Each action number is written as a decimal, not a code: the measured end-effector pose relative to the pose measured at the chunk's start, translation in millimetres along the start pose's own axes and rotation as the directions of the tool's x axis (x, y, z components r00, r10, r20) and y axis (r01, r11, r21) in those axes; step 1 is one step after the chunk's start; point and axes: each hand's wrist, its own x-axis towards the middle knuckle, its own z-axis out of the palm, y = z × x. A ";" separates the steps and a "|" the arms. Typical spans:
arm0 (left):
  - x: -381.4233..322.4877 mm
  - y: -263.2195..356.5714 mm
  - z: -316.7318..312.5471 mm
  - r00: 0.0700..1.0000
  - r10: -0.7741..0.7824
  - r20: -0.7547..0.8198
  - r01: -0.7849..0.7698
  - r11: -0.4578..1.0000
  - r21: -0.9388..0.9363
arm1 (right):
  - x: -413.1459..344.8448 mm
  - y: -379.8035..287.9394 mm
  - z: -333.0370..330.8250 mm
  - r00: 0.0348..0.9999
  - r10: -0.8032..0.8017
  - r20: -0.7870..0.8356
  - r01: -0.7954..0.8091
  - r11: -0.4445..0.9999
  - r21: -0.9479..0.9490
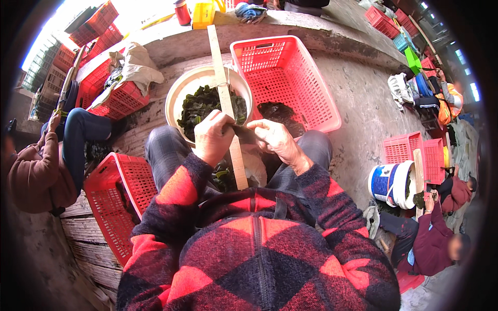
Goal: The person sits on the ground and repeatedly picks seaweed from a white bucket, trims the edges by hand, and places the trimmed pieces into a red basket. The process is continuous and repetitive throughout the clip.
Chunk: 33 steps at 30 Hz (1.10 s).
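Observation:
A dark strip of leafy seaweed, probably kelp (245,134), is stretched between my two hands above a narrow wooden board (216,50). My left hand (213,137) pinches its left end, over the board's left side. At the other end, my right hand (278,140) holds it between thumb and fingers. The board slopes from the far ledge down to my lap, crossing a round pale tub (171,100). Dark green seaweed (197,109) fills much of that tub. Right beside it stands a red plastic crate (315,91) with dark brown seaweed (277,112) at its near end.
Another red crate (113,217) stands by my left knee. A concrete ledge (327,33) runs across the front, bearing a yellow container (203,15) and a red flask (182,13). Seated people work left and right; a white-and-blue bucket (383,184) stands at right.

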 end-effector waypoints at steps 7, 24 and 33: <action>-11.0 -38.5 8.6 0.957 -0.278 0.088 0.290 0.937 -0.194 | -9.9 9.2 -8.1 0.994 -0.097 -0.043 0.091 0.989 -0.120; -29.8 -49.2 -41.6 0.851 -0.433 0.297 0.518 0.788 -0.333 | 42.0 8.7 -26.3 0.997 -0.074 0.037 0.083 0.908 -0.410; 12.7 -2.6 -5.8 0.948 0.209 0.241 -0.157 0.963 -0.220 | 37.3 -29.0 -24.7 0.939 -0.198 0.282 0.313 0.831 -0.460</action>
